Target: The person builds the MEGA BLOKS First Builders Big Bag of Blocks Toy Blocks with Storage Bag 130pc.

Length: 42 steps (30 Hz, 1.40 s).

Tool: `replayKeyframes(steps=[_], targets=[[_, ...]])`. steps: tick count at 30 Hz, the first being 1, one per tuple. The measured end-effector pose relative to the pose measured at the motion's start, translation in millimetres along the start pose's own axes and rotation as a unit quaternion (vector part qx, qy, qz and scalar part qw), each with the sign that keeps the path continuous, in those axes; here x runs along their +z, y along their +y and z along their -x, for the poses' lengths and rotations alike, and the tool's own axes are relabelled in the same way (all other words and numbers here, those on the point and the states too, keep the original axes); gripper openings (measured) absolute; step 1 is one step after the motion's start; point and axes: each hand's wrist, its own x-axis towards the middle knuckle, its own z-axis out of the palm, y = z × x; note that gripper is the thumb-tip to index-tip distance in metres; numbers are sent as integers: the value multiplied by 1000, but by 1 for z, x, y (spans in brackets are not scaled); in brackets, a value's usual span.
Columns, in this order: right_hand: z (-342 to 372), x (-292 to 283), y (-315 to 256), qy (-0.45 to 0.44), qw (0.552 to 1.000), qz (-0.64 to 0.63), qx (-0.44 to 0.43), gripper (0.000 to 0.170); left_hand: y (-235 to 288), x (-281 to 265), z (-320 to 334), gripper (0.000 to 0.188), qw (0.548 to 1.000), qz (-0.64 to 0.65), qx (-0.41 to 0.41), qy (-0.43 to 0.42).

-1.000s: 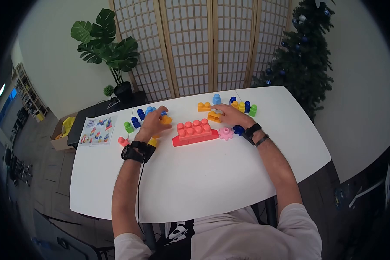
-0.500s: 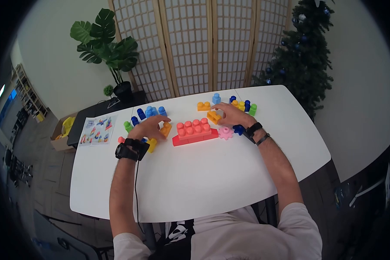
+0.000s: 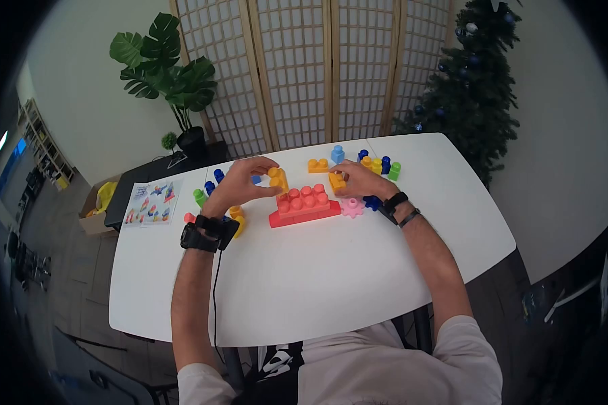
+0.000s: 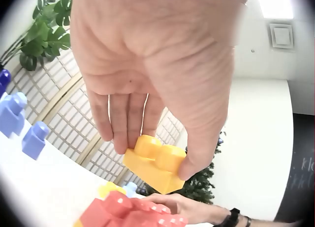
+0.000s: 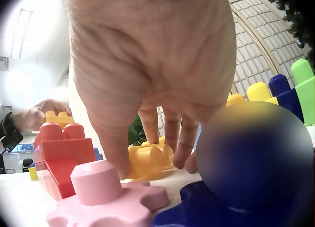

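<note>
My left hand (image 3: 240, 183) pinches a yellow-orange two-stud building block (image 4: 155, 160) between thumb and fingertips, raised beside the left end of a red stack. That stack has a red studded block (image 3: 304, 200) on a longer red base (image 3: 307, 216) with sloped ends. At its right, my right hand (image 3: 366, 181) grips another orange two-stud block (image 5: 147, 160), thumb on one side and fingers on the other, low over the table. A pink gear-shaped piece (image 3: 352, 208) and a dark blue one (image 3: 371, 202) lie nearest the right wrist.
Behind the right hand stand an orange block (image 3: 318, 166), a light blue one (image 3: 338, 154) and a green one (image 3: 394, 171). Yellow blocks (image 3: 238, 223) sit by the left wrist, dark blue ones (image 3: 219, 176) beyond. A printed sheet (image 3: 152, 204) lies on the white table (image 3: 317, 283).
My left hand has taken hold of an orange block left of the red stack and brought it up and rightward. The right fingers have closed on their orange block, which has turned.
</note>
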Motion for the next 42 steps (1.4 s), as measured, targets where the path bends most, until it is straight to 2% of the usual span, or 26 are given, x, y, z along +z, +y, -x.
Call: replayKeyframes(steps=[4, 6, 7, 12, 16, 18, 21, 22, 24, 25, 32, 38, 41, 42], targets=[[3, -1, -2, 17, 1000, -4, -26, 67, 19, 20, -8, 60, 999, 6, 32, -40], [3, -2, -4, 39, 999, 13, -31, 66, 24, 32, -8, 59, 996, -51, 33, -60], [3, -2, -2, 39, 999, 14, -31, 66, 24, 37, -7, 59, 996, -52, -1, -73], [1, -10, -4, 43, 996, -58, -48, 66, -5, 52, -8, 62, 998, 12, -11, -67], [-1, -22, -33, 45, 990, -115, -68, 64, -8, 53, -9, 63, 997, 27, -9, -73], [-5, -23, -51, 34, 978, -153, -135, 66, -10, 55, -8, 64, 997, 30, -4, -68], [-11, -18, -79, 12, 981, -96, -166, 67, -12, 57, -7, 64, 998, 30, 7, -61], [-11, -12, -82, 12, 981, -96, -166, 67, -13, 57, -6, 64, 998, 29, 9, -57], [-10, 3, -90, -40, 990, -10, -133, 73, -15, 59, -7, 66, 998, 31, 27, -51], [-13, 9, -90, -71, 988, -63, -123, 72, -15, 59, -5, 67, 998, 34, 43, -44], [-9, 11, -82, -68, 986, -78, -129, 70, -18, 62, -2, 75, 998, 26, 35, -37], [-9, 14, -85, -133, 984, -86, -77, 75, -19, 62, 0, 76, 999, 28, 25, -31], [-5, 14, -92, -120, 991, -29, -53, 74, -19, 62, 0, 78, 998, 33, 29, -36], [-5, 12, -94, -95, 990, 58, -83, 74, -20, 63, 0, 78, 998, 34, 31, -32]])
